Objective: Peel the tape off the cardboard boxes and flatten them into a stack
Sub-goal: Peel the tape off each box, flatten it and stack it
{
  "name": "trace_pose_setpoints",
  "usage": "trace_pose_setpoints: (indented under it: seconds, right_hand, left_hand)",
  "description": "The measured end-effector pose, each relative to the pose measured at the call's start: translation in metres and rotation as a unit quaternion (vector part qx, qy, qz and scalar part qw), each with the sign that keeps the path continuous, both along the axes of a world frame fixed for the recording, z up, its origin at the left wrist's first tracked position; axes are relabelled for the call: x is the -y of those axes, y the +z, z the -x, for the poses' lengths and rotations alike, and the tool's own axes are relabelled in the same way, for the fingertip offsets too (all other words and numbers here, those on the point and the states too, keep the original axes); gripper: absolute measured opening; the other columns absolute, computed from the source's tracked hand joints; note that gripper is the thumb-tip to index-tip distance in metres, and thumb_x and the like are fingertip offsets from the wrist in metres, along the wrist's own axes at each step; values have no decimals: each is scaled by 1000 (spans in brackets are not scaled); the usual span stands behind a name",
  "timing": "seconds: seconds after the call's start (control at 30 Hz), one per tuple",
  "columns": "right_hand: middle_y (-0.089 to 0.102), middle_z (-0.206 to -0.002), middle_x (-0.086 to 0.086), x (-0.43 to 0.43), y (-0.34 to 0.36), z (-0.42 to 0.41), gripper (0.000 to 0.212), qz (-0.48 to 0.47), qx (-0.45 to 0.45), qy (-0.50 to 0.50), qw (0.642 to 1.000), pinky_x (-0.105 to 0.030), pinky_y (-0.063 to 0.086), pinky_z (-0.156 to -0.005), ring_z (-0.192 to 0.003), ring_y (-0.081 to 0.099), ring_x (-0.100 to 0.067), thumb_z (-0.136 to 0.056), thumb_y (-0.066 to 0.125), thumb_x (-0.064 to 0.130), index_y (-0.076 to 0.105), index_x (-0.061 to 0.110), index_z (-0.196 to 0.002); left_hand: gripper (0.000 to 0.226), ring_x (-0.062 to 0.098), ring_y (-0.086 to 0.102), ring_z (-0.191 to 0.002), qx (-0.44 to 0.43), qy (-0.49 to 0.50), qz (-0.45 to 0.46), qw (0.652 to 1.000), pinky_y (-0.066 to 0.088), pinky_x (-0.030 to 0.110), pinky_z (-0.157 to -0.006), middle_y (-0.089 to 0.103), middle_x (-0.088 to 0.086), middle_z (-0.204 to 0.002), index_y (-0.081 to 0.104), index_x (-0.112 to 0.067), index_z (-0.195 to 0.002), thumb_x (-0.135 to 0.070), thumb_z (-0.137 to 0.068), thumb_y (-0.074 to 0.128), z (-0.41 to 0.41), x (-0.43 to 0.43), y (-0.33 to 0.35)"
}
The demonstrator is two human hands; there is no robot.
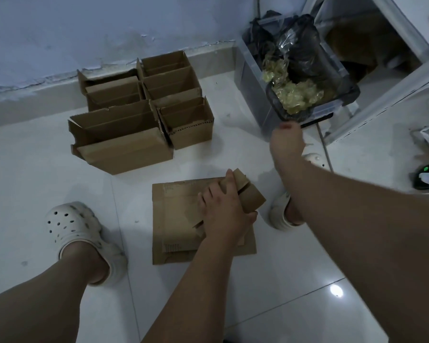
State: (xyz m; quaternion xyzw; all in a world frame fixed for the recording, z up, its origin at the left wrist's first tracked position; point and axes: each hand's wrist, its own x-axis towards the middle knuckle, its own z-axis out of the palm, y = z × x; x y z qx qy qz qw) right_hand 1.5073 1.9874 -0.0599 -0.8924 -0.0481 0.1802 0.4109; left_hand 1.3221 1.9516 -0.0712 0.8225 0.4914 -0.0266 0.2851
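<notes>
Left hand (224, 209) grips a folded box (252, 195) atop the flat stack (174, 211). Right hand (286, 142), blurred, reaches the tape bin (253, 78) beyond the stack; its grip cannot be determined. Several open boxes (134, 115) behind the stack appear still unflattened.

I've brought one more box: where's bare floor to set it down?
Bare tile lies between the open boxes and the flattened stack, and left of the left shoe. It is crowded on the right, around the bin, the right hand and the shelf frame.
</notes>
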Motion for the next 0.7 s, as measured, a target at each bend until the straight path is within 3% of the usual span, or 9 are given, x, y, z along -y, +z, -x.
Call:
trace_pose_setpoints:
  seconds: [0.1, 0.2, 0.3, 0.33, 0.47, 0.57, 0.63, 0.7]
  right_hand:
    - [67, -109, -11, 27, -17, 43, 27, 24, -174, 136, 975, -39, 47, -86, -93, 60, -24, -95, 50, 35, 61, 12, -103]
    - [66, -88, 1, 44, -10, 60, 43, 70, -308, 202, 927, -30, 44, -70, -77, 58, -14, -91, 46, 60, 65, 22, -86]
    - [61, -100, 7, 56, -9, 65, 45, 43, -427, 199, 881, -46, 39, -90, -92, 54, -15, -83, 49, 69, 65, 29, -99]
    - [62, -106, 5, 59, -6, 66, 45, 26, -453, 199, 869, -47, 43, -87, -97, 55, -18, -82, 54, 67, 65, 28, -102]
    - [66, -110, 0, 65, 2, 74, 36, -43, -480, 181, 858, -42, 55, -77, -108, 57, -25, -84, 61, 54, 70, 25, -102]
    - [71, -97, 1, 74, -1, 83, 27, -102, -485, 117, 861, -38, 55, -69, -98, 62, -22, -88, 61, 45, 71, 23, -100]
    - [74, -84, 4, 83, -5, 90, 21, -124, -484, 88, 862, -33, 55, -62, -90, 64, -19, -92, 58, 37, 71, 21, -95]
    - [75, -76, 7, 92, -9, 95, 20, -126, -478, 86, 865, -30, 53, -61, -86, 64, -16, -95, 54, 32, 70, 20, -94]
  left_hand:
    - [106, 29, 34, -126, 22, 21, -33, 999, 25, 46, -111, 31, 10, -138, 11, -24, -147, -55, -66, 73, 2, -5, 2]
    - [90, 25, 45, -118, 38, 36, -61, 997, 34, 43, -105, 43, 6, -133, 32, -17, -133, -55, -63, 74, 7, -9, 2]
    - [83, 24, 45, -119, 23, 35, -49, 998, 34, 43, -106, 44, 5, -134, 37, -17, -128, -58, -65, 73, 13, -9, 1]
    - [84, 25, 43, -123, 14, 25, -44, 999, 32, 43, -108, 42, 6, -138, 37, -17, -130, -58, -66, 72, 14, -8, 0]
    - [81, 27, 33, -131, -7, -15, -31, 999, 28, 40, -111, 34, 9, -145, 36, -16, -140, -51, -75, 69, 19, -5, -1]
    - [42, 26, 35, -127, 10, -38, -86, 995, 35, 33, -102, 34, 9, -144, 54, -15, -124, -33, -86, 62, 24, 1, 3]
    - [21, 25, 45, -113, 20, -50, -127, 990, 40, 30, -91, 48, 10, -128, 62, -12, -107, -22, -89, 57, 29, 7, 10]
    - [11, 23, 57, -87, 7, -88, -164, 983, 45, 30, -70, 62, 8, -96, 68, -11, -85, -17, -77, 71, 33, 13, 21]
